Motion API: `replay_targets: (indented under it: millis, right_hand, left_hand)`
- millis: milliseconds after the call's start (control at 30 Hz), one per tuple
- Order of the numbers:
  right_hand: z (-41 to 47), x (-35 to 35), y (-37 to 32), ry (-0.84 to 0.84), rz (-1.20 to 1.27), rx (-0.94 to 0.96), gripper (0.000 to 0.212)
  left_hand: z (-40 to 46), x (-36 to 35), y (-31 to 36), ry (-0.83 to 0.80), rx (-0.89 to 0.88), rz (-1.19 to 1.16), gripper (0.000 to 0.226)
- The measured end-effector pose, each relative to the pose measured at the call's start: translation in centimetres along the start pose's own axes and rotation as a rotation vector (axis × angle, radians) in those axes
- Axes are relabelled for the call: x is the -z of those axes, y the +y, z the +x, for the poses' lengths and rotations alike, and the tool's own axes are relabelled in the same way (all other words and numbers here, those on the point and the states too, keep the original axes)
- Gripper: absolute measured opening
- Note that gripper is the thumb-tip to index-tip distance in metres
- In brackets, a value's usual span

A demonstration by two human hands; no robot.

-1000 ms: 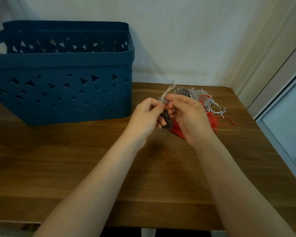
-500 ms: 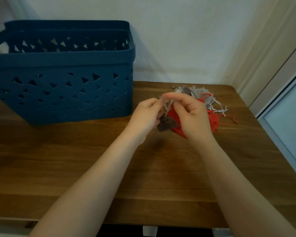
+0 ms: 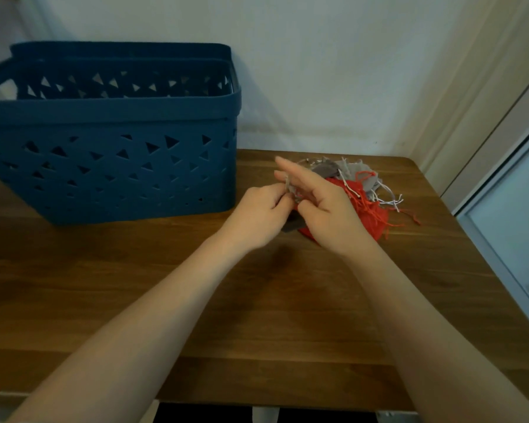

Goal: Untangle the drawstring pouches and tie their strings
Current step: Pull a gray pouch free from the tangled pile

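Behind the right hand (image 3: 324,215), pouches (image 3: 370,209) lie partly hidden.

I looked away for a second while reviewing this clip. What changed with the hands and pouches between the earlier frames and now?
The right hand has straightened its index and middle fingers, which were curled a second ago; its thumb still seems to pinch the pale string. The left hand keeps pinching that string, with the dark pouch hanging below. The pile of pouches, blue basket and table stayed put.

Both hands (image 3: 290,206) on pouch string (image 3: 288,187)
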State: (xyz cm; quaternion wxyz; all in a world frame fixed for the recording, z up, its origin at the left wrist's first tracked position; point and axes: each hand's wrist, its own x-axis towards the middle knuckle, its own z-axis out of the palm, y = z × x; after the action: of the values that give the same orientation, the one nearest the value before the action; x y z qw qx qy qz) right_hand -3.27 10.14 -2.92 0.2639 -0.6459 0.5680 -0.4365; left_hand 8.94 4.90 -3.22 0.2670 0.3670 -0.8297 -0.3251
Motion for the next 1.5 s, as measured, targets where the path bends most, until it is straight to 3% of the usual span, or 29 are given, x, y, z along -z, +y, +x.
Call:
replay_targets:
  millis: [100, 200, 433, 567, 633, 767, 867, 933, 1000, 1167, 1500]
  right_hand:
    - [0.2, -0.2, 0.4, 0.180, -0.173, -0.030, 0.043]
    - [0.2, 0.0, 0.7, 0.190, -0.271, -0.043, 0.026]
    - [0.0, 0.1, 0.5, 0.264, -0.318, 0.020, 0.038]
    - [-0.4, 0.1, 0.2, 0.312, -0.385, 0.146, 0.025]
    - [-0.8, 0.1, 0.2, 0.292, -0.375, 0.206, 0.016]
    - [-1.1, -0.1, 0.8, 0.156, -0.407, 0.258, 0.028]
    - [-1.3, 0.0, 0.5, -0.021, -0.403, 0.188, 0.027]
    - [-1.3, 0.5, -0.1, -0.031, -0.059, 0.040, 0.017]
    - [-0.8, 1.3, -0.4, -0.009, 0.219, -0.112, 0.023]
    - [-0.5, 1.1, 0.2, -0.090, 0.026, -0.119, 0.026]
    - [-1.0, 1.2, 0.3, -0.146, -0.030, -0.176, 0.014]
  left_hand:
    - [0.1, 0.0, 0.0, 0.030, 0.031, -0.076, 0.030]
    - [0.1, 0.1, 0.2, 0.050, 0.041, -0.079, 0.036]
    - [-0.2, 0.4, 0.4, 0.067, 0.195, -0.268, 0.033]
    - [-0.6, 0.5, 0.6, 0.007, 0.371, -0.512, 0.025]
    - [-0.8, 0.6, 0.4, -0.020, 0.423, -0.654, 0.021]
    - [-1.0, 0.9, -0.2, -0.048, 0.511, -0.820, 0.014]
    - [-1.2, 0.8, -0.4, -0.086, 0.547, -0.841, 0.010]
    - [-1.2, 0.9, -0.5, -0.111, 0.541, -0.872, 0.008]
    - [-1.1, 1.2, -0.3, -0.148, 0.527, -0.905, 0.007]
    - [-1.3, 1.5, 0.5, -0.167, 0.485, -0.831, 0.010]
    - [-1.6, 2.0, -0.2, -0.166, 0.360, -0.574, 0.013]
